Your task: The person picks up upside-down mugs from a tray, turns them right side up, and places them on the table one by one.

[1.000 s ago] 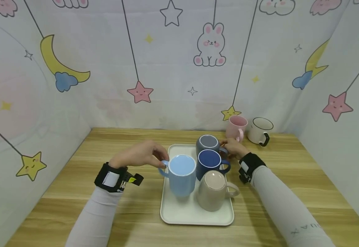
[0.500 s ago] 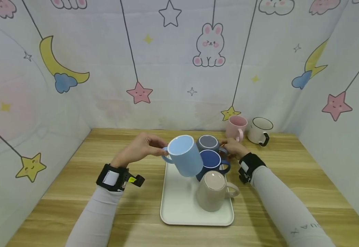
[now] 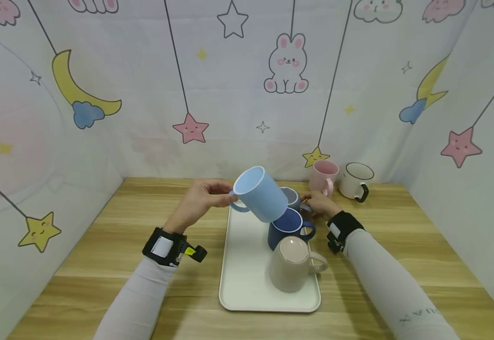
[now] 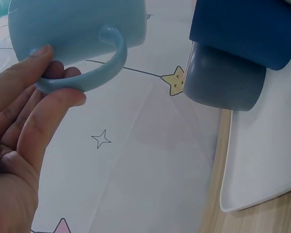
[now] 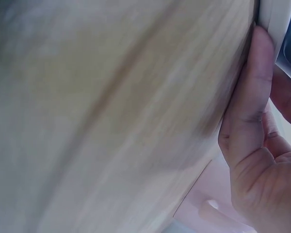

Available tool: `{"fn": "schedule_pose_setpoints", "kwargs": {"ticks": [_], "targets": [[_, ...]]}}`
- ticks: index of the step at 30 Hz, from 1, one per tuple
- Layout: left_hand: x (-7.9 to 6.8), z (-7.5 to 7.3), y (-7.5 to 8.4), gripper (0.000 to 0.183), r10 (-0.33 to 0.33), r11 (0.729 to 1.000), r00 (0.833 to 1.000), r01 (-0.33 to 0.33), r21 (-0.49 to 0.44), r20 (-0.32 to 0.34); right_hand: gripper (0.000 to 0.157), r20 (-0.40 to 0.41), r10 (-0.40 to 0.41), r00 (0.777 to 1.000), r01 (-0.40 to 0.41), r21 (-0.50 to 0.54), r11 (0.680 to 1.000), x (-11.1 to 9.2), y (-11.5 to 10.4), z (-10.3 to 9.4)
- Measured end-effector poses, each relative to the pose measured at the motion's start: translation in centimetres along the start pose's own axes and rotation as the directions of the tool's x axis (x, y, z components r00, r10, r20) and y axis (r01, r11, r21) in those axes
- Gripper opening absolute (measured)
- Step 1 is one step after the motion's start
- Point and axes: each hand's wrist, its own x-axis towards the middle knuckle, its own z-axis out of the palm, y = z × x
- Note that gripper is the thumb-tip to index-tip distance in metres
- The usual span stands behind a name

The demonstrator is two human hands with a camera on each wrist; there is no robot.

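Above the tray, my left hand [image 3: 202, 198] pinches the handle of a light blue mug [image 3: 268, 198], thumb and fingers round the loop [image 4: 104, 73]. The mug hangs tilted, overlapping the grey mug [image 3: 288, 194] in the head view. Along the right side of the off-white tray [image 3: 244, 264] stand the grey mug, a dark blue mug [image 3: 285, 225] and a beige mug [image 3: 289, 269], the beige one base up. My right hand [image 3: 323, 205] holds the tray's right edge beside the grey mug's handle; in the right wrist view one finger [image 5: 259, 63] lies along the rim.
A pink mug [image 3: 318, 178] and a white mug [image 3: 353, 183] with black rim and handle stand behind the right hand at the table's back. A patterned curtain [image 3: 247, 94] closes off the wooden table [image 3: 102, 245] at the back and sides.
My left hand has lifted the light blue mug off the tray, moved it back and to the right, and tilted it. The right hand stays at the tray's edge.
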Motion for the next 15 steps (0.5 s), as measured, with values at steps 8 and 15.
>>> {"fn": "schedule_pose_setpoints", "kwargs": {"ticks": [8, 15], "targets": [[1.0, 1.1, -0.3, 0.026, 0.004, 1.0, 0.997, -0.006, -0.026, -0.083, 0.034, 0.006, 0.002, 1.0, -0.002, 0.005, 1.0, 0.0, 0.2, -0.1], [1.7, 1.6, 0.0, 0.028, 0.01, 1.0, 0.991, -0.013, -0.021, -0.134, 0.035, 0.013, -0.02, 1.0, 0.02, -0.021, 1.0, -0.1, 0.0, -0.1]]}}
